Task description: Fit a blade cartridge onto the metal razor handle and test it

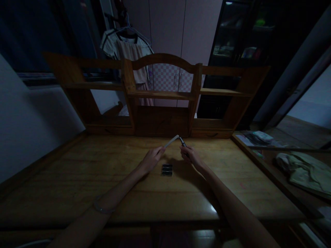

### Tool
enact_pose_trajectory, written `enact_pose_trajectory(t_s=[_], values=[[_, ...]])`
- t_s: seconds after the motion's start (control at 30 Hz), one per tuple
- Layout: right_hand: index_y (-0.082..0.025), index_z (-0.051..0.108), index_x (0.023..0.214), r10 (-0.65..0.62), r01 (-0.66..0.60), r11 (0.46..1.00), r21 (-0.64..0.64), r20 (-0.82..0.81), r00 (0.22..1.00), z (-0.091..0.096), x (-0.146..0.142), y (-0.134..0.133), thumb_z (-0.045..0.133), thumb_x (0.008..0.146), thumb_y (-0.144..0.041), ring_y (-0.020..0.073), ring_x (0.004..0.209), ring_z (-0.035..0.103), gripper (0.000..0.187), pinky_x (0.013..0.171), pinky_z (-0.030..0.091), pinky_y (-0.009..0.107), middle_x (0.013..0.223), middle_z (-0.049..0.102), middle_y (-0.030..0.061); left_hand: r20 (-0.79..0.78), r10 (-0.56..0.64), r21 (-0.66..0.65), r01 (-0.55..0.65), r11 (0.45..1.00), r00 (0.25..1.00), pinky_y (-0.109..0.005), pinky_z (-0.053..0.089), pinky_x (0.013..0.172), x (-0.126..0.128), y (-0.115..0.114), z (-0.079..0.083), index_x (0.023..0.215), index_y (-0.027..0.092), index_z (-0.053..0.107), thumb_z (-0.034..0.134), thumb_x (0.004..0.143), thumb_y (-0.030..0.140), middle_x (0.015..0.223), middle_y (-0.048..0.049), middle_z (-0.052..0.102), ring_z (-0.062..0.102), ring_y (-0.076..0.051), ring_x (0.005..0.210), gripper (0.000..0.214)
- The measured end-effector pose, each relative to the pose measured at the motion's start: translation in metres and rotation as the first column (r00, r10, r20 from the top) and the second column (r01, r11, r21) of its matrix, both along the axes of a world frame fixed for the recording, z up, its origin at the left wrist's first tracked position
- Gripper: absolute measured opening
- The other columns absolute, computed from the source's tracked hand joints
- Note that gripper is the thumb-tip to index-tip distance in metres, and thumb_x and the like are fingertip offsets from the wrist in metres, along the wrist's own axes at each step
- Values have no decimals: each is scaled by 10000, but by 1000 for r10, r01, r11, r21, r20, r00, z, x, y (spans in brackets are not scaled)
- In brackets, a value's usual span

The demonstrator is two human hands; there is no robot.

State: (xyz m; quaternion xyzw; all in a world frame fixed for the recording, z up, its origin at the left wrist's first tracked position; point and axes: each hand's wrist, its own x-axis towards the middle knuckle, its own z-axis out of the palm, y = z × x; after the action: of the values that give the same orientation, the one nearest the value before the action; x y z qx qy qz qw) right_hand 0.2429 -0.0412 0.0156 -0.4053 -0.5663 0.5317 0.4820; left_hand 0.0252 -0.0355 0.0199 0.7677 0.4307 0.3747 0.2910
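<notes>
My left hand (152, 159) is closed on the lower end of a pale, narrow flat strip (172, 141), which slants up to the right. My right hand (190, 155) grips a slim dark pen-like tool (183, 142) with a silvery front part. The tool's tip is at the strip's upper end; whether they touch I cannot tell in this dim light. On the wooden desk (124, 193), just below and between both hands, lies a small clear pack (167, 170) with three dark bars in it.
A wooden shelf unit (161, 93) with small drawers stands along the desk's back edge. To the right, a lower surface holds crumpled pale cloth (307, 172) and a plastic-wrapped item (261, 137). Clothes (129, 51) hang behind the shelf. A wall (28, 127) borders the left side.
</notes>
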Motion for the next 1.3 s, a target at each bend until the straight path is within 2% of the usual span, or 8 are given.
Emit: enact_pose_trajectory(t_s=[0.4, 0.53, 0.7, 0.83, 1.0, 1.13, 1.3], values=[[-210, 369, 557, -17, 17, 1000, 3, 20, 1000, 0, 0, 1, 524, 825, -429, 75, 375, 246, 379, 369, 150, 234, 452, 298, -61, -9, 26, -8, -26, 1000, 1000, -265, 375, 683, 0, 2, -2, 824, 150, 603, 303, 919, 527, 756, -30, 595, 509, -173, 707, 491], [-207, 361, 547, 0, -1, 1000, 28, 43, 999, -1, 1, 1, 516, 840, -421, 73, 379, 248, 394, 366, 148, 234, 452, 305, -59, -19, 2, -14, -2, 1000, 1000, -262, 379, 682, 1, 2, -3, 807, 152, 598, 302, 919, 531, 755, -29, 595, 510, -172, 709, 493], [-212, 351, 566, 13, -13, 1000, 10, 0, 1000, -2, 2, 2, 510, 848, -433, 73, 369, 230, 392, 359, 137, 236, 445, 279, -70, 0, 10, -2, -10, 1000, 1000, -258, 368, 684, -1, 2, -3, 831, 151, 596, 313, 928, 507, 790, -24, 602, 506, -162, 715, 465], [-203, 370, 565, 21, -22, 999, 31, 14, 1000, -2, 1, 1, 505, 855, -422, 69, 373, 245, 387, 365, 146, 233, 448, 295, -68, -1, -26, -19, 26, 999, 1000, -248, 355, 651, -2, 3, -2, 799, 151, 577, 318, 930, 497, 757, -19, 581, 494, -154, 699, 452], [-201, 365, 586, 22, -21, 999, 35, -24, 999, 0, 1, -1, 515, 853, -425, 65, 375, 220, 379, 364, 124, 235, 454, 286, -76, 22, 8, -12, -8, 1000, 1000, -243, 341, 638, -2, 6, -5, 785, 156, 568, 324, 929, 495, 720, -6, 546, 482, -150, 695, 442], [-201, 370, 575, 30, -30, 999, 19, -11, 999, 1, 2, -1, 513, 855, -430, 66, 375, 238, 389, 361, 137, 233, 455, 291, -73, 19, -16, -27, 17, 999, 1000, -237, 325, 600, -2, 5, -5, 752, 161, 547, 330, 926, 502, 674, 6, 517, 461, -141, 652, 440], [-202, 354, 571, 34, -33, 999, 27, -39, 999, 0, 1, -1, 516, 857, -420, 65, 369, 223, 395, 360, 120, 236, 446, 277, -78, 29, -5, -20, 5, 1000, 1000, -246, 358, 661, -1, 3, -4, 822, 155, 600, 333, 923, 505, 759, -17, 583, 504, -158, 715, 452]])
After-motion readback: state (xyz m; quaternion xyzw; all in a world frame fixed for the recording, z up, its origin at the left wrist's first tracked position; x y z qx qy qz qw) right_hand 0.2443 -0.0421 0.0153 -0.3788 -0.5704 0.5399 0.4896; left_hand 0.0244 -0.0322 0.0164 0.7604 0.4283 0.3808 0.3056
